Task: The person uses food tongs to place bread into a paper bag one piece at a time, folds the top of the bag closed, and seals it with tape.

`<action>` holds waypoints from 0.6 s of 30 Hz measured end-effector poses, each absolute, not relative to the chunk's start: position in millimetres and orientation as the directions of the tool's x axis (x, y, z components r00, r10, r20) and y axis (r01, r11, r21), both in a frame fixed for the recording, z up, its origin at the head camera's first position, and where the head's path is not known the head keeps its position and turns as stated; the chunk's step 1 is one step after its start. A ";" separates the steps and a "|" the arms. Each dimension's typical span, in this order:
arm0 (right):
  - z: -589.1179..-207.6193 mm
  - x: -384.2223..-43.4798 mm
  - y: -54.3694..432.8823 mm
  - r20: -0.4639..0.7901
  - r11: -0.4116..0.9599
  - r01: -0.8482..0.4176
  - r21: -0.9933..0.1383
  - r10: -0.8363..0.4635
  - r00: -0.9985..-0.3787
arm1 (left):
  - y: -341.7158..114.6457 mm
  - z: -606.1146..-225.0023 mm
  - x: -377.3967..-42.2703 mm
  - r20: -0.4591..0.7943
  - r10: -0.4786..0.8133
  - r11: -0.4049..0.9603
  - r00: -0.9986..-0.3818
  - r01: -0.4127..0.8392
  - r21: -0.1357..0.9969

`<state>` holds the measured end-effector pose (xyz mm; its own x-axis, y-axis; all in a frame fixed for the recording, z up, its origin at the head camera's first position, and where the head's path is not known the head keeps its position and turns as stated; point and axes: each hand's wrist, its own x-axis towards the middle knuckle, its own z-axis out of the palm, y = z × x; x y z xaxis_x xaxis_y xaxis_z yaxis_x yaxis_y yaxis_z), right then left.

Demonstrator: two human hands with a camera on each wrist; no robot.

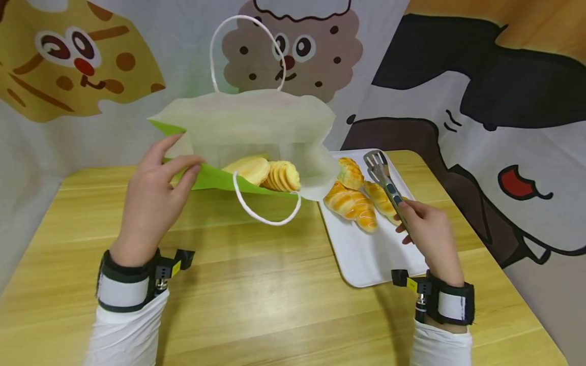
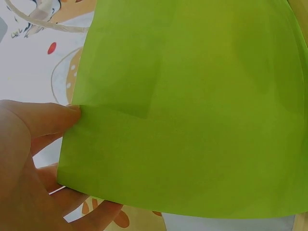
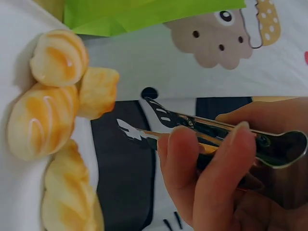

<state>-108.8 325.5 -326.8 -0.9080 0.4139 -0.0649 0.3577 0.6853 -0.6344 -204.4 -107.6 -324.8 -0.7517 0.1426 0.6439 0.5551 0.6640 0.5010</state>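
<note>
Tongs are gripped in right hand near pastries on white tray at right, while left hand pinches left edge of green bag at far centre, round slices inside.

The left grip pinches and the right grip holds curled, both arms reaching forward.
</note>
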 end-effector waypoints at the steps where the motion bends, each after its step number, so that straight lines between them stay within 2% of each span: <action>1: -328.6 -110.2 326.1 -0.076 0.680 0.365 -0.636 0.415 -0.906 | -107.8 -325.0 -204.5 0.644 0.142 0.664 -0.752 0.554 0.502; 18: -362.0 -125.1 344.1 -0.215 0.564 0.417 -0.713 0.390 -0.895 | -107.3 -326.1 -205.7 0.647 0.147 0.667 -0.749 0.558 0.494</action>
